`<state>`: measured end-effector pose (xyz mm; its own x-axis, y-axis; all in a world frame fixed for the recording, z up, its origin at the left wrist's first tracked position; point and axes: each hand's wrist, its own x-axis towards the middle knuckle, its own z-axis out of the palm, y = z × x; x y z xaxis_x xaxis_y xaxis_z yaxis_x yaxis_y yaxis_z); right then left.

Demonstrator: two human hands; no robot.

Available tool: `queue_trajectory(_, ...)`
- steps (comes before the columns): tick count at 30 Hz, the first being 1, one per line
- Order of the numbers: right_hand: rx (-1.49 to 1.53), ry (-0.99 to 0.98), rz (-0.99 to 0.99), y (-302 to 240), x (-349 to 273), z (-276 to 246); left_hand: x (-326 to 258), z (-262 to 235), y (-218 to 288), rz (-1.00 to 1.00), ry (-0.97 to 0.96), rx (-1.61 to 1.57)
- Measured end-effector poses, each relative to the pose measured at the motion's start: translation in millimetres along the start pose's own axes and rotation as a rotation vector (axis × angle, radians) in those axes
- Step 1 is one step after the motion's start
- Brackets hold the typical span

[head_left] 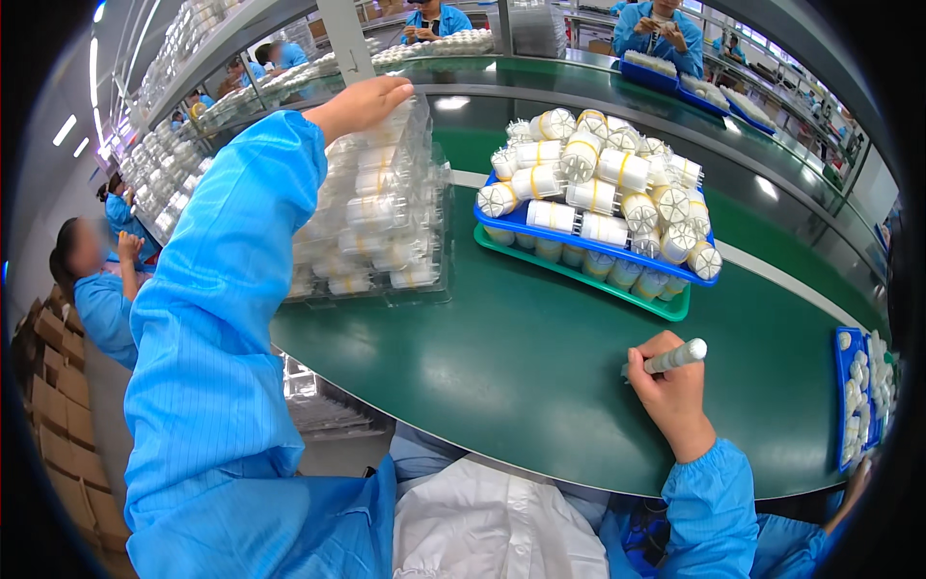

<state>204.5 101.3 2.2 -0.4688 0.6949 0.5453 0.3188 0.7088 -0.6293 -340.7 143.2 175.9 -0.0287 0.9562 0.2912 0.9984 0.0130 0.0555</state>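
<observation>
My left arm reaches far forward, and my left hand [365,106] rests on the top edge of a stack of clear plastic trays [424,217]. Its fingers lie stretched out to the right; its thumb is hidden. White cylindrical parts with yellow bands show through the trays. Closed round a pale grey-white marker-like pen [675,357], my right hand [668,391] is low over the green tabletop [482,357]. The pen's rounded white end points up and right, and its lower tip is hidden by my fingers.
Beyond my right hand, a blue tray [550,234] heaped with white cylinders sits on a green tray [675,309] of more cylinders. Blue trays [841,405] stand at the right edge. A grey post [344,43] rises behind the stack. Several people in blue work around.
</observation>
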Motion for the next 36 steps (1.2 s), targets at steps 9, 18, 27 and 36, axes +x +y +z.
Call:
queue_trajectory(9,-0.009,0.015,-0.054,-3,1,-2,-20,-6,29,-0.24,-0.046,-0.367)
queue_trajectory(18,-0.045,-0.001,-0.132,-5,3,-1,-64,-56,157,0.199,0.173,-0.459)
queue_trajectory(27,-0.049,0.004,-0.072,0,3,0,-94,82,239,-0.008,0.337,0.046)
queue_trajectory(36,-0.036,-0.008,-0.084,1,3,1,-100,121,212,-0.024,0.65,-0.092)
